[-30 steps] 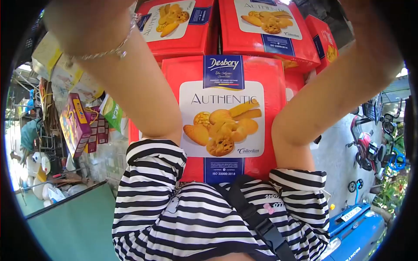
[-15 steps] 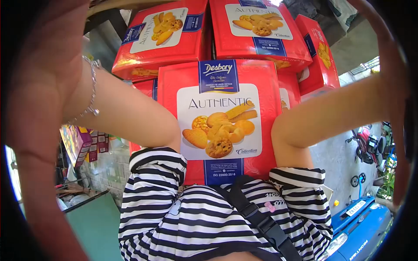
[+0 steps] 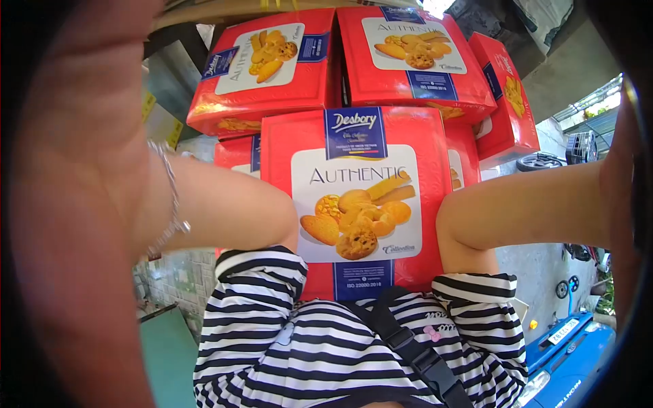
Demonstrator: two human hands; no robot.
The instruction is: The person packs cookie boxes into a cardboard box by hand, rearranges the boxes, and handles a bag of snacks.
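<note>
My left hand (image 3: 81, 183) is raised close to the lens and fills the left edge of the view, with a silver bracelet (image 3: 170, 183) at its wrist. Its palm side and a blurred thumb or finger show; the fingertips lie out of sight. Along the right edge my right hand (image 3: 617, 190) is also raised, mostly dark and cut off. Between my forearms a red Desbory biscuit box (image 3: 275, 197) lies face up against my striped shirt (image 3: 326, 340). Neither hand touches it.
Behind it are more red biscuit boxes, one at left (image 3: 204, 102), one at right (image 3: 360, 75), and a narrow one tilted on its side (image 3: 500, 102). A blue truck (image 3: 578, 374) is at lower right. A green panel (image 3: 170, 360) stands at lower left.
The view has shifted slightly, so the boxes and my body appear farther right and lower. Both hands stay raised beside the lens.
</note>
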